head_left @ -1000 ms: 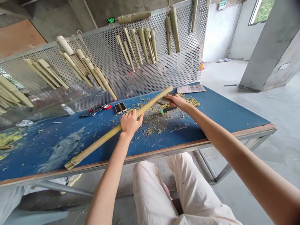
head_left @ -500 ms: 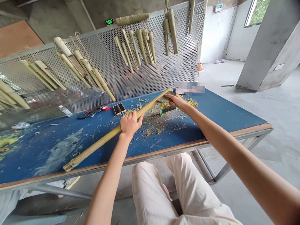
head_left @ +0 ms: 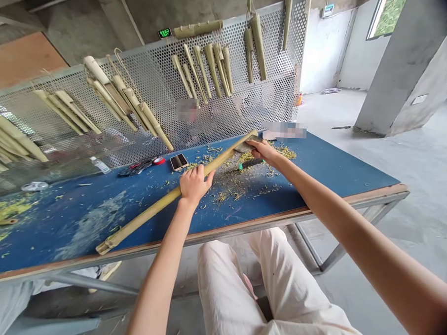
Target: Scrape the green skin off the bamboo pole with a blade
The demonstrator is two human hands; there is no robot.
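A long yellow-green bamboo pole (head_left: 147,216) lies slantwise across the blue table, its near end at the front edge. My left hand (head_left: 195,185) is closed over the pole's middle. Near the far end, my right hand (head_left: 260,148) is closed on a piece of grey sandpaper (head_left: 242,147), which rests against the pole. Beneath that hand lies a tool with a black and green handle (head_left: 250,164), partly hidden by the arm. Curly yellow shavings (head_left: 227,195) are scattered around it.
On the blue table (head_left: 342,165) are a phone (head_left: 179,161), a red tape roll (head_left: 159,160), a small bottle (head_left: 99,164) and more shavings (head_left: 7,210) at left. Cut bamboo pieces (head_left: 209,65) hang on a perforated metal panel (head_left: 153,75) behind. A concrete pillar (head_left: 401,81) stands at right.
Both hands, the pole and the sandpaper look almost the same. The whole view has shifted very slightly, and a blurred patch shows behind the panel.
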